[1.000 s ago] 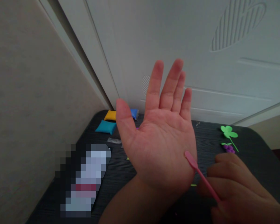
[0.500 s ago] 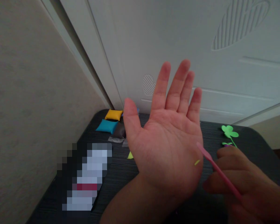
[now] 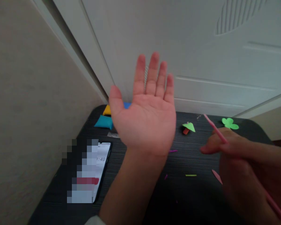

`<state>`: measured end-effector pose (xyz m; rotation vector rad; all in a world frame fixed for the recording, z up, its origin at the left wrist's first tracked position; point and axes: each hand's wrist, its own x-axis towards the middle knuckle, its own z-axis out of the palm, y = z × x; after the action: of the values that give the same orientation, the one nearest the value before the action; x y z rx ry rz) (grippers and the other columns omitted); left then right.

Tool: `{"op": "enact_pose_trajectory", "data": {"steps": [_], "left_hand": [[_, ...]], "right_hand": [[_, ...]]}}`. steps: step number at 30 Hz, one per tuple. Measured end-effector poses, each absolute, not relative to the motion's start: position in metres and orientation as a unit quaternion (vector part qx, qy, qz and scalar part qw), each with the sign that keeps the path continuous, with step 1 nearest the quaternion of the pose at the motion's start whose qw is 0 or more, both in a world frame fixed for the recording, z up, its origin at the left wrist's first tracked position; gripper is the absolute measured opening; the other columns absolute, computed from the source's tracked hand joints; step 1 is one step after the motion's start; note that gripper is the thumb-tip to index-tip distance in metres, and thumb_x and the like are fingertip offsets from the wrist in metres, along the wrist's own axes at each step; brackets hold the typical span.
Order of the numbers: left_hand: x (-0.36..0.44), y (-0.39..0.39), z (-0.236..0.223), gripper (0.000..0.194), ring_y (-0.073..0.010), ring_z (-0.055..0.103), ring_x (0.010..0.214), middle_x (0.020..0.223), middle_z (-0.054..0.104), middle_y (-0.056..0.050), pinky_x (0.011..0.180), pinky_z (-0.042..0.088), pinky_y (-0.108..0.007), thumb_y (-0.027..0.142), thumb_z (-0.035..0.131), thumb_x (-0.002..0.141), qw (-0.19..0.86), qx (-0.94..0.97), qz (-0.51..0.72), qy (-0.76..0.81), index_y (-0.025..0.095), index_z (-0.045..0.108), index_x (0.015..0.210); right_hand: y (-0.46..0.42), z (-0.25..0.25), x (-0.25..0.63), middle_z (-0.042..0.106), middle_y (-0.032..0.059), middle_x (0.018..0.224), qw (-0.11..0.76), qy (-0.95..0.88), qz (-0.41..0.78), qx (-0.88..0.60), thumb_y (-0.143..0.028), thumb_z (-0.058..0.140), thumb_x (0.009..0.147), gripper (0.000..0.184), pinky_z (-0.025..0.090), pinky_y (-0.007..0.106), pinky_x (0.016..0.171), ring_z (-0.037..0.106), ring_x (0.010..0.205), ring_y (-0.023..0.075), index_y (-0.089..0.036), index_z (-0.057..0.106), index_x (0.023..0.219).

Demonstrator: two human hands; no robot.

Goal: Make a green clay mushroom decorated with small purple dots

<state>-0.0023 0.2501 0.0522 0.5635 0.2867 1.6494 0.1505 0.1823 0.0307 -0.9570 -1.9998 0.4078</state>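
My left hand (image 3: pixel 146 120) is raised over the black table, palm towards me and fingers stretched out, with nothing visible on the palm. To its right, my right hand (image 3: pixel 245 159) is closed around a slim pink clay modelling tool (image 3: pixel 217 132), whose tip points up and left, apart from my left hand. Beyond the palm stands a small clay piece (image 3: pixel 188 127) with a green top and an orange-red base. A thin yellow-green strip (image 3: pixel 191 175) and purple bits (image 3: pixel 173 151) lie on the tabletop.
A phone (image 3: pixel 103 165), partly pixelated, lies at the left. Behind my left thumb are teal (image 3: pixel 104 122), yellow (image 3: pixel 107 110) and blue (image 3: pixel 127 105) packets. A green clover shape (image 3: pixel 229 123) sits at the back right. A pink blade (image 3: pixel 216 176) shows beside my right hand. A white door (image 3: pixel 178 37) rises behind.
My left hand has moved left and away from the tool. The yellow sliver on its palm no longer shows there. My right hand has turned, lifting the tool's tip.
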Motion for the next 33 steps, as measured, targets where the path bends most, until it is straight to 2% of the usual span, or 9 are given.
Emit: {"op": "enact_pose_trajectory", "data": {"steps": [3,7,11,13,17,23,30,33], "left_hand": [[-0.017,0.258,0.049,0.059,-0.0138,0.034,0.123,0.138,0.030,0.003,0.099,0.034,-0.027,0.046,-0.002,0.086,0.632,0.206,0.745,0.056,0.019,0.020,0.134],[-0.025,0.262,0.049,0.056,-0.0139,0.037,0.122,0.141,0.025,0.004,0.099,0.033,-0.026,0.045,0.002,0.087,0.631,0.184,0.753,0.028,0.021,0.019,0.134],[-0.020,0.261,0.052,0.056,-0.0151,0.034,0.123,0.132,0.042,0.005,0.100,0.032,-0.027,0.045,0.001,0.087,0.615,0.179,0.759,0.117,0.023,0.026,0.131],[-0.017,0.260,0.053,0.056,-0.0164,0.030,0.126,0.125,0.049,0.005,0.101,0.030,-0.030,0.045,0.000,0.087,0.603,0.183,0.758,0.169,0.024,0.031,0.129],[-0.016,0.260,0.050,0.054,-0.0167,0.027,0.127,0.124,0.050,0.005,0.102,0.030,-0.033,0.043,0.003,0.088,0.592,0.220,0.755,0.176,0.023,0.034,0.128],[-0.019,0.262,0.048,0.057,-0.0156,0.026,0.128,0.126,0.048,0.007,0.102,0.030,-0.032,0.043,-0.003,0.087,0.570,0.264,0.750,0.208,0.026,0.036,0.124],[-0.015,0.256,0.058,0.061,-0.0141,0.003,0.132,0.115,0.056,0.010,0.110,0.013,-0.032,0.051,-0.001,0.084,0.598,0.149,0.763,0.194,0.028,0.040,0.123],[-0.016,0.255,0.058,0.061,-0.0153,0.007,0.132,0.118,0.054,0.009,0.109,0.017,-0.033,0.050,0.001,0.084,0.605,0.149,0.762,0.177,0.026,0.040,0.124]], "right_hand": [[0.179,0.009,0.162,0.058,0.0049,0.087,0.434,-0.784,0.207,-0.394,-0.005,0.047,0.074,0.032,0.042,0.037,0.073,0.054,0.083,0.0191,-0.021,0.052,0.101],[0.179,-0.025,0.169,0.059,0.0026,0.087,0.339,-0.792,0.252,-0.442,-0.007,0.053,0.074,0.027,0.042,0.032,0.073,0.054,0.083,0.0158,-0.023,0.051,0.096],[0.180,-0.050,0.155,0.060,0.0017,0.085,0.201,-0.832,0.301,-0.420,-0.015,0.047,0.080,0.012,0.037,0.032,0.075,0.053,0.080,0.0141,-0.021,0.051,0.090],[0.179,-0.060,0.145,0.060,0.0000,0.082,0.148,-0.858,0.297,-0.392,-0.014,0.048,0.078,0.013,0.033,0.033,0.076,0.052,0.077,0.0136,-0.021,0.051,0.089],[0.176,-0.076,0.133,0.059,-0.0017,0.080,0.087,-0.888,0.269,-0.363,-0.015,0.057,0.067,0.024,0.029,0.034,0.077,0.050,0.078,0.0149,-0.022,0.049,0.089],[0.175,-0.077,0.132,0.057,-0.0011,0.081,0.071,-0.897,0.241,-0.363,-0.018,0.058,0.065,0.028,0.027,0.033,0.077,0.049,0.077,0.0148,-0.020,0.047,0.090],[0.171,-0.077,0.128,0.058,0.0024,0.079,0.071,-0.918,0.194,-0.338,-0.014,0.050,0.073,0.018,0.029,0.035,0.075,0.048,0.075,0.0164,-0.018,0.049,0.090],[0.175,-0.073,0.134,0.058,0.0013,0.077,0.110,-0.900,0.239,-0.347,-0.013,0.051,0.072,0.015,0.031,0.034,0.075,0.049,0.073,0.0147,-0.018,0.049,0.086]]}}
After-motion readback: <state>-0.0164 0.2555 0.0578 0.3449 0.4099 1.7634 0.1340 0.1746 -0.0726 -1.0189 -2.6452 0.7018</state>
